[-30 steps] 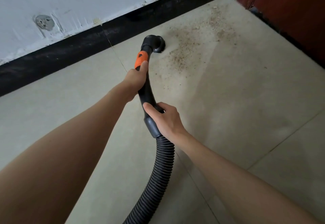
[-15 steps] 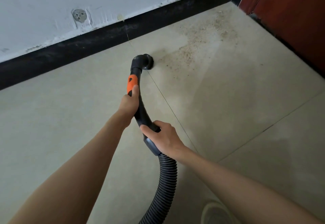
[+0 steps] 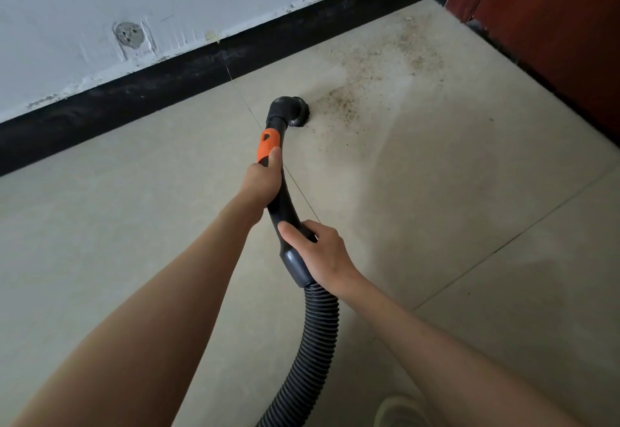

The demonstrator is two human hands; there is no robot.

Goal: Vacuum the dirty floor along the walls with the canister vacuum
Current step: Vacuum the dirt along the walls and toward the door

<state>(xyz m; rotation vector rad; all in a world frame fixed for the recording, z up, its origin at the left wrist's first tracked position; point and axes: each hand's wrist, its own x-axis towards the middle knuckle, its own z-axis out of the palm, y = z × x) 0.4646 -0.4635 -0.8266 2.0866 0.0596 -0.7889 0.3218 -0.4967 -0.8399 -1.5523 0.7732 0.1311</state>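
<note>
Vacuuming is under way: left hand (image 3: pixel 263 180) grips the wand (image 3: pixel 280 188) high, right hand (image 3: pixel 318 255) wraps its base. Nozzle (image 3: pixel 295 112) sits beyond both hands, touching the dirt (image 3: pixel 375 67), which probably calls for pushing rightward toward the corner.

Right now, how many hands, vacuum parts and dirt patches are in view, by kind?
Hands: 2, left hand and right hand, both gripping the curved black vacuum wand
Ribbed black hose: 1
Round black brush nozzle: 1
Brown dirt patch: 1
Total: 6
</note>
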